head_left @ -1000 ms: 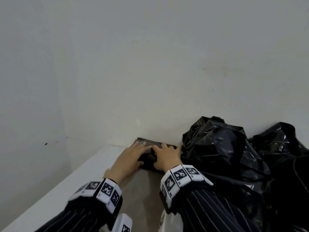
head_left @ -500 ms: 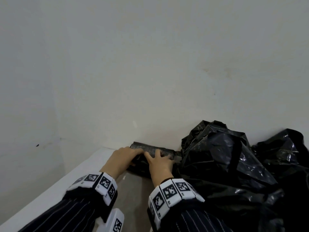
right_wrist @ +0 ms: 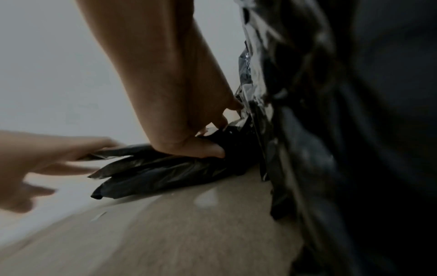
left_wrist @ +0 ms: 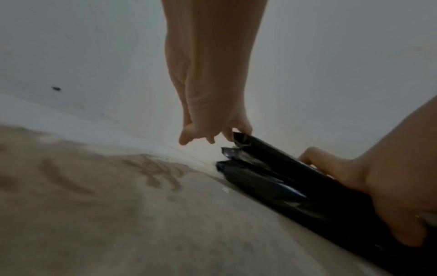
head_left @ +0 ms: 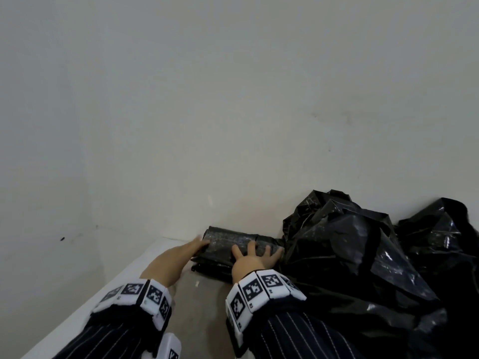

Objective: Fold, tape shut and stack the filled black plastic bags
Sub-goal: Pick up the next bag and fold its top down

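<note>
Two hands on folded black plastic bag [head_left: 228, 242]: right hand [head_left: 251, 263] squeezes folds so they hold; left hand [head_left: 176, 257], fingers loose, steadies end.

Beige table [head_left: 202, 307], white-edged, set against the wall [head_left: 233, 125]. On it: one folded black bag [head_left: 228, 244]; just beside, crumpled black bags [head_left: 350, 255].
</note>
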